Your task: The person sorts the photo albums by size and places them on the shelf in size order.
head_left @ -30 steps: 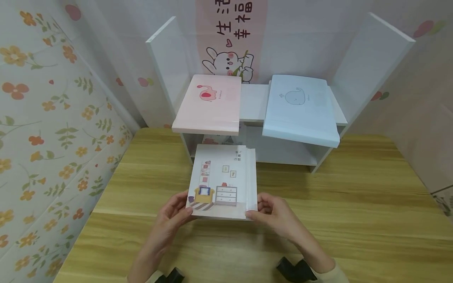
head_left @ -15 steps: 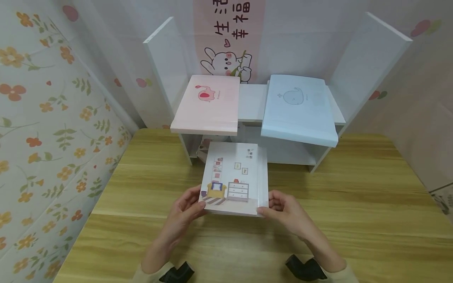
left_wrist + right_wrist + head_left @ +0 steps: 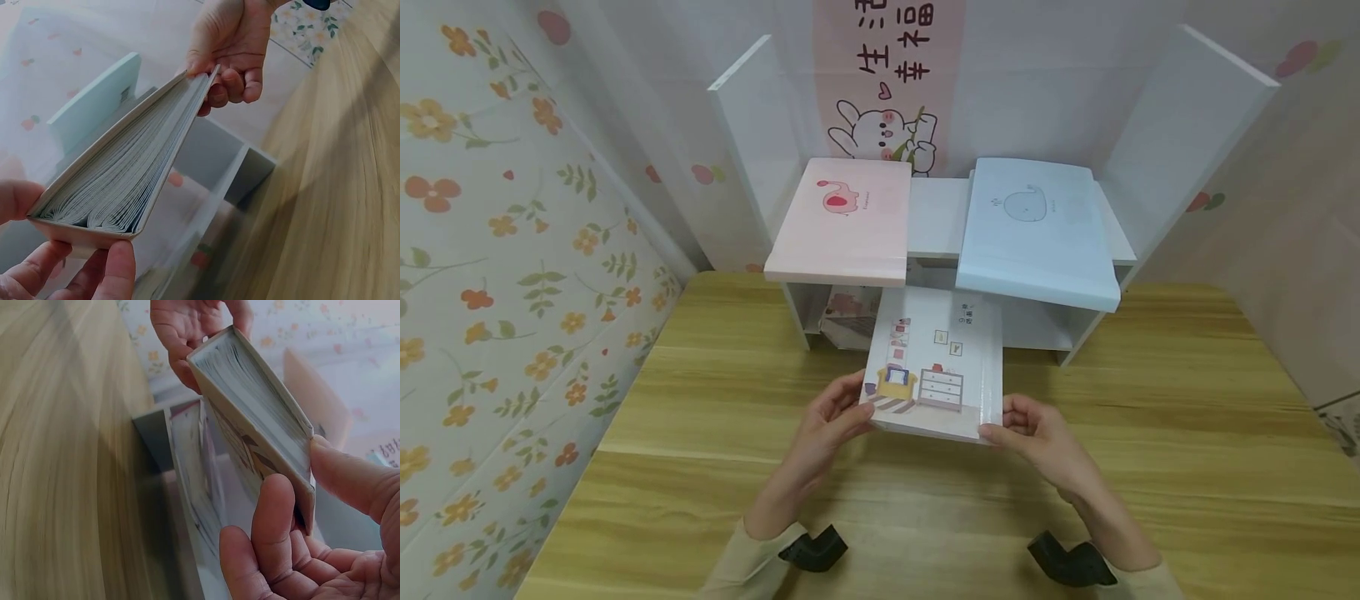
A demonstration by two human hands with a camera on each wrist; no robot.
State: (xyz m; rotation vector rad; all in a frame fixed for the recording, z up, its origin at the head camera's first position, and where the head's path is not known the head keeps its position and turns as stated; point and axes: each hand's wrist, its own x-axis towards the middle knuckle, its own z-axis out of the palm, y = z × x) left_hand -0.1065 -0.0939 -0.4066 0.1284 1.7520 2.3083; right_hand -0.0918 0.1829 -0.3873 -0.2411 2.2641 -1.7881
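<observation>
Both hands hold a thick white photo album with a drawn armchair and drawers on its cover. My left hand pinches its near left corner, thumb on top and fingers beneath. On the near right corner, my right hand grips the same way. The album's far edge lies at the mouth of the white shelf's lower compartment, partly hidden below the pink and blue albums above. The left wrist view shows the packed pages between the covers; in the right wrist view the right fingers curl under it.
A pink album with an elephant and a blue album with a whale lie on the shelf top, overhanging its front. A patterned item stands in the lower left. Tall side panels flank the shelf on the wooden table.
Both hands have carried the white album rightward and slightly forward, so its far edge now reaches the lower compartment. The patterned item at lower left has come into fuller view.
</observation>
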